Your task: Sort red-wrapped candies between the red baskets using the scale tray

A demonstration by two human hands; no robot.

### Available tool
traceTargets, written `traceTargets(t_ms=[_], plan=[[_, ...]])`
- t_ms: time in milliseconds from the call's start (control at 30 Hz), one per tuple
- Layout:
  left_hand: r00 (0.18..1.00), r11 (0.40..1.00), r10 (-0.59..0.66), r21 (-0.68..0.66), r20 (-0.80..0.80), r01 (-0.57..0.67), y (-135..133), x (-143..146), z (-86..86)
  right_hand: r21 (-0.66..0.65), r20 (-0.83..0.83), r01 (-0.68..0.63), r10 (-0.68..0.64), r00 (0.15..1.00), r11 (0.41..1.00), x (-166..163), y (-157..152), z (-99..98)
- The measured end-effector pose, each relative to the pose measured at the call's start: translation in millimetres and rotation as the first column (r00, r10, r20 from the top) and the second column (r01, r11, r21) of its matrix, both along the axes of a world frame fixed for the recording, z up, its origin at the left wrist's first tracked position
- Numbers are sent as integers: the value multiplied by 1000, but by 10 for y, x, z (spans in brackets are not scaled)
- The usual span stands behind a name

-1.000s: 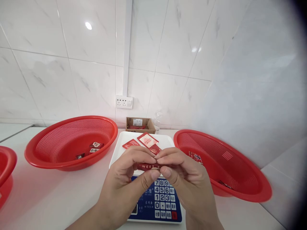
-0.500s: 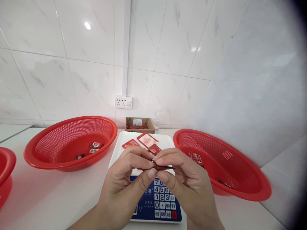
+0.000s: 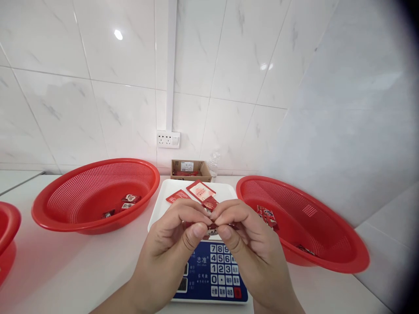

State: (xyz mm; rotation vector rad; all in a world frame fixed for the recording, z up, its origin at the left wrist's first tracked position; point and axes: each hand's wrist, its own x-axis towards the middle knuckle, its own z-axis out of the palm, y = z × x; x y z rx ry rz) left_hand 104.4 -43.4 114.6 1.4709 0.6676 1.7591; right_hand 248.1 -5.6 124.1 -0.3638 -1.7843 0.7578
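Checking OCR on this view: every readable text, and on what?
"志准": scale
"7 8 9": keys
"4 5 6": keys
"1 2 3": keys
"0 ·": keys
"储存": key
"计数": key
"取样": key
"动态": key
Too small or blurred: red items on the scale, box label, basket packets, other scale print.
Held packet: mostly covered by fingers, unreadable.

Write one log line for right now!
left hand: pinching small red printed packet | right hand: pinching same packet | below: white-and-blue plastic scale

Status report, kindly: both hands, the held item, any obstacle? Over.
Left hand, right hand: pinching small red packet together. Packet mostly hidden. Red-bordered card on scale, beyond hands; nothing seen blocking.
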Motion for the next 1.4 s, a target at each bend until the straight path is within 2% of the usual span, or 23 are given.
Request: traceTargets(t_ms=[200,400,767,933,1167,1400], plan=[[999,999,-35,-16,32,36,10,-6,25,20,-14,45,-45,999,999,19,8,14],[999,999,26,-28,-30,-26,-25,11,77,49,15,65,-66,998,997,78,-11,28],[988,994,86,77,-125,-77,-49,14,67,108,21,81,-83,996,991,84,-44,46],[983,991,99,106,-155,-83,-57,11,60,90,-2,69,-69,998,994,72,-49,32],[989,995,86,64,-123,-79,-73,19,73,42,-5,67,-66,998,997,60,-62,43],[1000,1000,21,-22,-11,-21,-70,21,87,19,9,35,-35,999,999,90,-57,35]])
